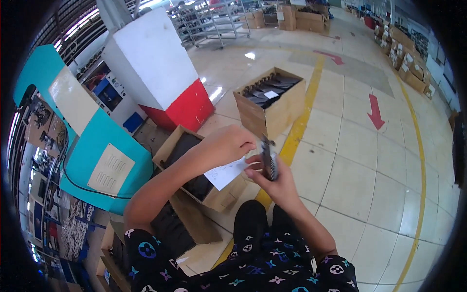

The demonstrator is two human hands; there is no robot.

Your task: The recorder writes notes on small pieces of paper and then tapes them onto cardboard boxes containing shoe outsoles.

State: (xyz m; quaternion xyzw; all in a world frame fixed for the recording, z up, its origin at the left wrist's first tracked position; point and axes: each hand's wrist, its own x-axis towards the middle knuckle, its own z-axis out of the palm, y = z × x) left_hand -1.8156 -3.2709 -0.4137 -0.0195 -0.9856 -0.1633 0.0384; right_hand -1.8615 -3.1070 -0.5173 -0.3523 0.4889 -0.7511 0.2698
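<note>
My right hand (279,184) is closed around a dark hand tool with metal parts and a ridged side (269,160), held upright; its exact kind does not show. To the left of it hangs a white paper slip (224,176) with handwriting, its right edge by my right fingertips. Above the slip, my left hand (229,144) is closed, thumb and fingers pinched near the tool. Whatever lies in that pinch is too small to make out. Below my left forearm an open carton (231,197) holds dark flat pieces.
Another open carton (287,114) of dark pieces, a white slip on top, stands ahead beside a yellow floor line (316,82). More cartons (206,233) sit at lower left. A red and white pillar (160,68) and a teal machine (116,151) rise at the left.
</note>
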